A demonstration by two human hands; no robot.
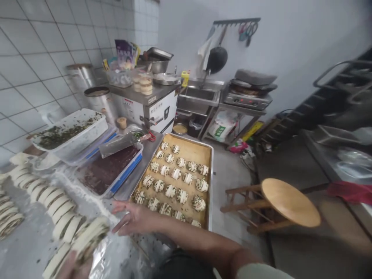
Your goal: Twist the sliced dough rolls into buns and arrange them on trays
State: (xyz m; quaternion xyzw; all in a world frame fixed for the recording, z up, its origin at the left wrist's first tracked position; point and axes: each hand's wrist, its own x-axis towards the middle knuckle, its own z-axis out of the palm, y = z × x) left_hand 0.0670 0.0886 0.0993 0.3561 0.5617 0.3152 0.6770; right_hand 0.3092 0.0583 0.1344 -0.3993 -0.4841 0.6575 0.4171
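Observation:
My left hand [76, 267], partly cut off by the bottom edge, grips a slice of rolled dough [92, 234] with dark green filling; motion blurs it. To the right of that slice, my right hand [129, 217] hovers with fingers spread and nothing in them, palm turned toward the dough. A long filled dough roll cut into slices [50, 199] lies on the floury metal worktop, and a second sliced roll [8, 217] sits at the far left. Beyond my right forearm, a baking tray [211, 182] holds rows of twisted filled buns [170, 190].
A cleaver [122, 144] rests across a tub of dark red paste [101, 170]. Behind it stands a white tub of chopped green filling [72, 130]. A wooden stool [290, 201] stands on the floor at right; a sink [199, 95] and a griddle [247, 99] are at the back.

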